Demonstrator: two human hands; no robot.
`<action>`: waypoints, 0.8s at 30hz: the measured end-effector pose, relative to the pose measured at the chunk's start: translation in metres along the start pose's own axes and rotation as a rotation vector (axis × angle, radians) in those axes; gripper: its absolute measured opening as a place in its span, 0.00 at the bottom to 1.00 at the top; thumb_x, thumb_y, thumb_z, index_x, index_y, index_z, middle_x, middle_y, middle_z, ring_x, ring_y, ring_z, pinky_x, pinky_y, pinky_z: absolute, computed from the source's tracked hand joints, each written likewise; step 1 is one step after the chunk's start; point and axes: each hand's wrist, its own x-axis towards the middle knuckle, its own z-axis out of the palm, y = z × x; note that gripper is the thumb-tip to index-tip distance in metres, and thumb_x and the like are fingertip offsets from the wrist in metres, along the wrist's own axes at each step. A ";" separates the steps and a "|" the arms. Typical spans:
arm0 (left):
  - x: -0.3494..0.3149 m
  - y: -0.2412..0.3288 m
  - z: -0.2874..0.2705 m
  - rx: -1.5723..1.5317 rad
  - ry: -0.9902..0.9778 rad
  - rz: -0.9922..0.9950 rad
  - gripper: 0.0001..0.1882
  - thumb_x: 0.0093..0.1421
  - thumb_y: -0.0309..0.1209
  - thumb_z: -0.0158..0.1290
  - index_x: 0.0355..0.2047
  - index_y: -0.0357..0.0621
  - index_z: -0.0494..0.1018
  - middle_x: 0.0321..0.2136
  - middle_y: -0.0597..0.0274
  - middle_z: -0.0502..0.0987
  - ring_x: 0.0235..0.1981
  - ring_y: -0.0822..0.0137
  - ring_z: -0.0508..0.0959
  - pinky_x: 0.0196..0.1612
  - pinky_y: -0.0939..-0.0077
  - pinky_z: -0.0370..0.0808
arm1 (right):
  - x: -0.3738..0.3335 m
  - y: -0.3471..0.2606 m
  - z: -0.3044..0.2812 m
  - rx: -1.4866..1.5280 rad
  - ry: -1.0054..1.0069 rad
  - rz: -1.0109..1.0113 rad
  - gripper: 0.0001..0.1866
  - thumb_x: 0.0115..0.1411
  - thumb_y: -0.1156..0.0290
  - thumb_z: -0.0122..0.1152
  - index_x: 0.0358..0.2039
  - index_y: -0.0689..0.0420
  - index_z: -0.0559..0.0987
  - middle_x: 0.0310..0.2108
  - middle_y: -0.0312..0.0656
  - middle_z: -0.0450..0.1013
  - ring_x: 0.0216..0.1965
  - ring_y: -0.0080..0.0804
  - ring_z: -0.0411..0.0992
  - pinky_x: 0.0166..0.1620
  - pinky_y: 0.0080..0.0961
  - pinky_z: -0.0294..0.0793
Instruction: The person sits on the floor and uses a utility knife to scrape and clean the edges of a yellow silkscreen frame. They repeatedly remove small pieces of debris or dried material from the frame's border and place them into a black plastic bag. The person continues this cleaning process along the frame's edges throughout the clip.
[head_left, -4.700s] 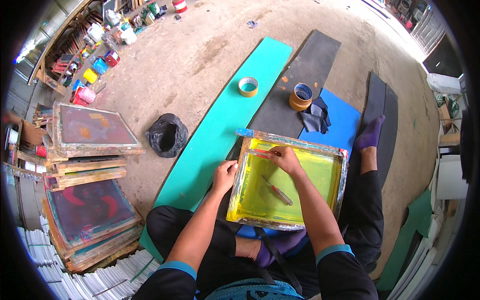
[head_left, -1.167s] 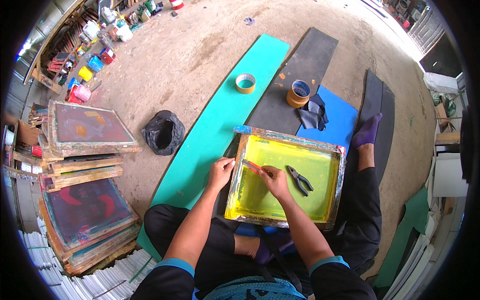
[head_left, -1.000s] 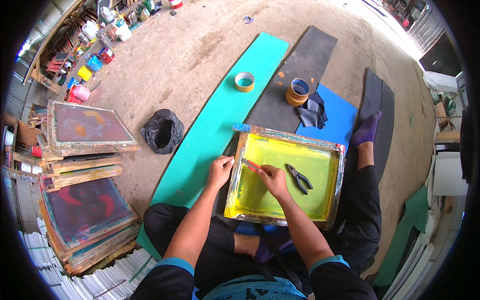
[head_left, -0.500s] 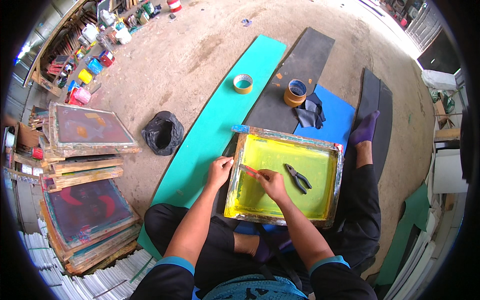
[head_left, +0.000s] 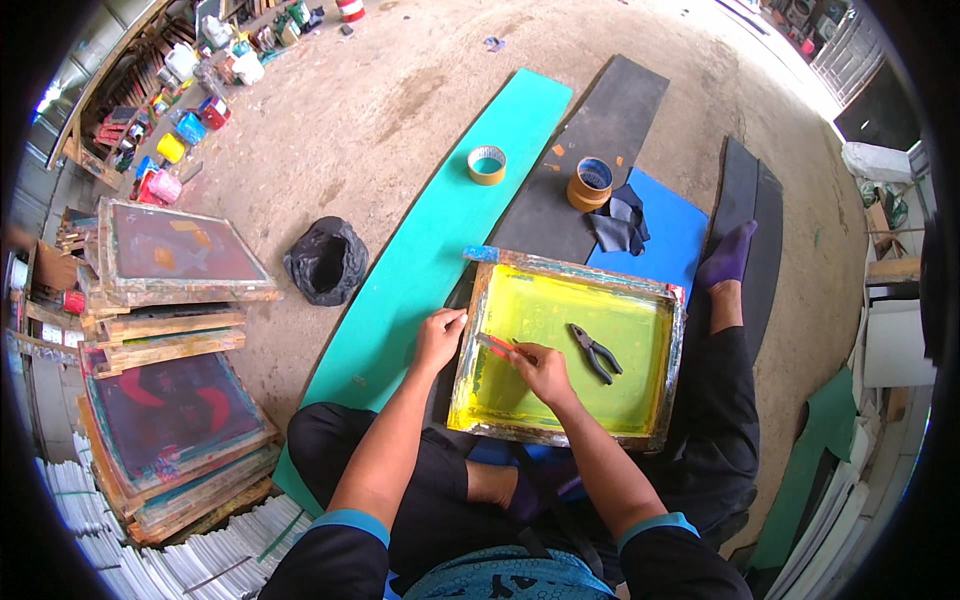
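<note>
A wooden screen-printing frame with yellow mesh lies across my lap, its rim stained with paint. My left hand is closed at the frame's left rim, its thumb and finger pressed against the wood. Over the left part of the mesh, my right hand is closed on a slim red cutter knife, whose tip points toward the left rim. Black-handled pliers lie on the mesh, to the right of that hand.
Ahead are a tape roll on a green mat, a brown tape roll and a dark cloth. A black plastic bag stands left, near stacked frames. Paint containers line the far left.
My left hand has shifted very slightly up along the rim. The cutter knife in my right hand has tilted and moved slightly; the pliers stay put.
</note>
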 end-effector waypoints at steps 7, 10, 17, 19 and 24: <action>-0.001 -0.004 0.000 -0.006 0.000 -0.018 0.11 0.66 0.30 0.60 0.43 0.35 0.83 0.38 0.50 0.85 0.39 0.54 0.85 0.42 0.65 0.79 | -0.016 -0.009 0.000 -0.030 -0.079 0.010 0.16 0.64 0.65 0.67 0.44 0.65 0.85 0.28 0.47 0.82 0.27 0.24 0.76 0.34 0.27 0.75; 0.000 -0.002 -0.001 0.002 -0.002 -0.015 0.11 0.66 0.30 0.60 0.43 0.36 0.83 0.37 0.50 0.85 0.39 0.54 0.85 0.42 0.65 0.79 | -0.025 -0.006 0.004 -0.049 -0.077 -0.015 0.15 0.64 0.65 0.67 0.44 0.64 0.85 0.27 0.47 0.82 0.26 0.25 0.76 0.33 0.28 0.75; 0.001 -0.002 -0.001 0.008 -0.002 -0.010 0.11 0.65 0.31 0.60 0.43 0.36 0.83 0.37 0.49 0.85 0.39 0.54 0.85 0.42 0.65 0.79 | -0.023 0.004 0.010 0.052 0.115 0.030 0.15 0.65 0.64 0.67 0.43 0.65 0.85 0.26 0.45 0.81 0.26 0.24 0.76 0.32 0.28 0.75; 0.001 -0.002 -0.002 0.002 -0.020 -0.027 0.12 0.66 0.31 0.60 0.44 0.35 0.83 0.38 0.49 0.85 0.41 0.55 0.85 0.44 0.66 0.79 | -0.015 -0.001 0.009 0.071 0.167 0.058 0.16 0.66 0.64 0.67 0.44 0.66 0.84 0.26 0.44 0.81 0.26 0.23 0.76 0.31 0.27 0.74; 0.001 -0.002 -0.001 0.012 -0.009 -0.008 0.12 0.66 0.32 0.60 0.44 0.36 0.83 0.39 0.50 0.85 0.40 0.54 0.85 0.42 0.65 0.79 | -0.008 -0.007 0.013 0.077 0.115 0.150 0.18 0.64 0.60 0.68 0.46 0.62 0.85 0.32 0.56 0.82 0.34 0.44 0.84 0.39 0.36 0.80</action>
